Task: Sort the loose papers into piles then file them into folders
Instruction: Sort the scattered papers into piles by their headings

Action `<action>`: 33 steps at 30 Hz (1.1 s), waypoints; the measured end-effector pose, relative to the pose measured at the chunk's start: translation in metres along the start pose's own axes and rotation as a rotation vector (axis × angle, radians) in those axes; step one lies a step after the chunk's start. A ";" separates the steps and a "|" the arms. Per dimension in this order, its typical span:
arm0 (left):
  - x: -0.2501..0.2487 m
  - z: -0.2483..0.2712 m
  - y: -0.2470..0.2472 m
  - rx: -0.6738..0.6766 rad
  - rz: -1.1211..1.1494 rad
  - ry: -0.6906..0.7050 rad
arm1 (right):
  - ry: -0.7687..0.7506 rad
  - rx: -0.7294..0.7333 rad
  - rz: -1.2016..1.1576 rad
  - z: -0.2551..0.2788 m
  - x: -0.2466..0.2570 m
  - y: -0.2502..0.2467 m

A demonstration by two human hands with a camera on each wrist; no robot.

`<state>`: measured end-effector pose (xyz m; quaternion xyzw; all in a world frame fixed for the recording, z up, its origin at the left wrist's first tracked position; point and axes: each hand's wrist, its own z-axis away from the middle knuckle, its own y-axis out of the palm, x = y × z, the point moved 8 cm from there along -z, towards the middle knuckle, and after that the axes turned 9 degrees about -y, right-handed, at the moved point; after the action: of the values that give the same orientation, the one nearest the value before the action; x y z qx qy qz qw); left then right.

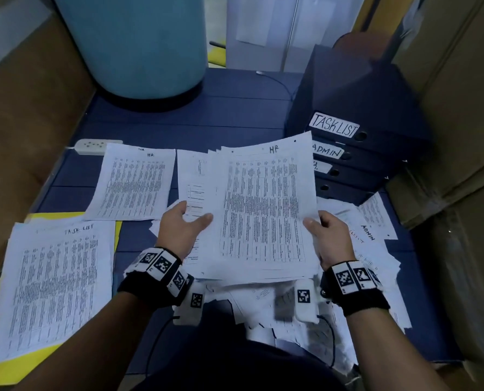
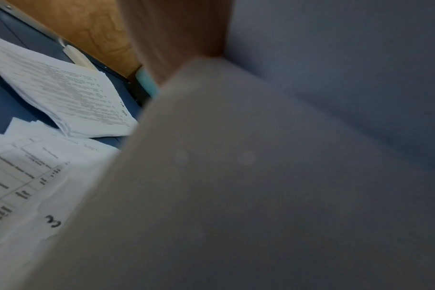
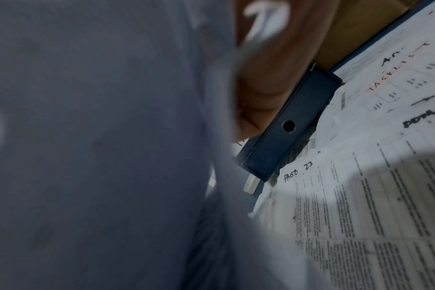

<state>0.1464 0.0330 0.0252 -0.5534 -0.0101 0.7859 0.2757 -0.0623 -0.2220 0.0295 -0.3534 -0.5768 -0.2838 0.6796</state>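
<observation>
My left hand (image 1: 184, 224) and right hand (image 1: 327, 235) each gripped a side of the paper stack (image 1: 263, 210). Its top sheet read HR. Binders (image 1: 356, 153) sat far right.

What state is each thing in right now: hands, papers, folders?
Left hand: grips held stack.
Right hand: grips held stack.
Held stack: lifted, HR sheet on top.
HR pile: flat on floor.
Task list pile: flat on yellow folder.
Binders: stacked, closed.

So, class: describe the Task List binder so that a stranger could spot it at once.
Find the stack of dark blue binders at the table's far right. The Task List binder lies on top. Its white spine label reads TASKLIST; the one below reads ADMIN.
</observation>
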 end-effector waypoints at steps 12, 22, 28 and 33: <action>-0.028 0.008 -0.010 0.032 0.189 0.169 | -0.001 -0.237 -0.210 -0.008 0.004 -0.050; -0.033 0.002 -0.014 0.063 0.242 0.212 | -0.003 -0.359 -0.353 -0.006 -0.002 -0.093; -0.037 0.004 -0.008 0.096 0.241 0.222 | -0.041 -0.145 -0.240 -0.005 0.017 -0.047; -0.037 0.005 -0.010 0.108 0.271 0.206 | 0.021 -0.053 -0.155 -0.003 0.004 -0.014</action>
<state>0.1550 0.0261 0.0627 -0.6118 0.1352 0.7543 0.1962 -0.0711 -0.2321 0.0351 -0.3227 -0.5877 -0.3546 0.6517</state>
